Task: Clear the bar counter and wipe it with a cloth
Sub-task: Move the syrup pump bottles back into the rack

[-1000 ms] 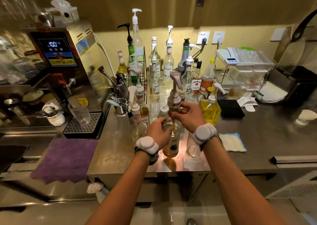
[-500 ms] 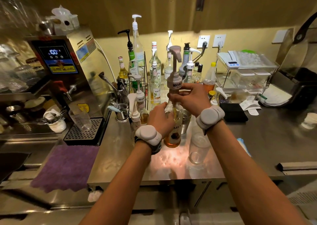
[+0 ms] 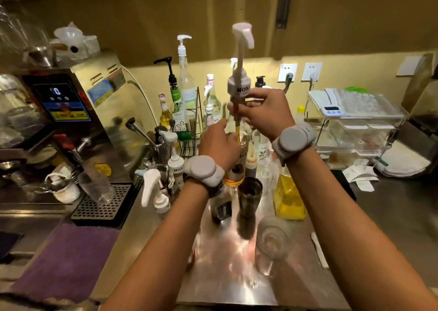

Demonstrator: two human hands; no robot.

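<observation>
A syrup bottle (image 3: 237, 168) with amber liquid is held above the steel bar counter (image 3: 213, 263). My left hand (image 3: 218, 144) is wrapped round its body. My right hand (image 3: 260, 113) grips the white pump dispenser (image 3: 239, 83) at its collar, and the pump is lifted partly out of the bottle neck, its tube showing between my hands. A purple cloth (image 3: 64, 263) lies flat on the lower ledge at the left. Grey bands sit on both wrists.
Many pump bottles (image 3: 184, 85) crowd the back of the counter. A dark shaker cup (image 3: 250, 199), a clear glass (image 3: 270, 244) and a yellow-liquid bottle (image 3: 289, 196) stand close in front. A hot-water machine (image 3: 71, 102) is at left, a clear organiser (image 3: 355, 125) at right.
The bottle has risen off the counter in my left hand. My right hand has pulled the pump upward, so its head now stands much higher.
</observation>
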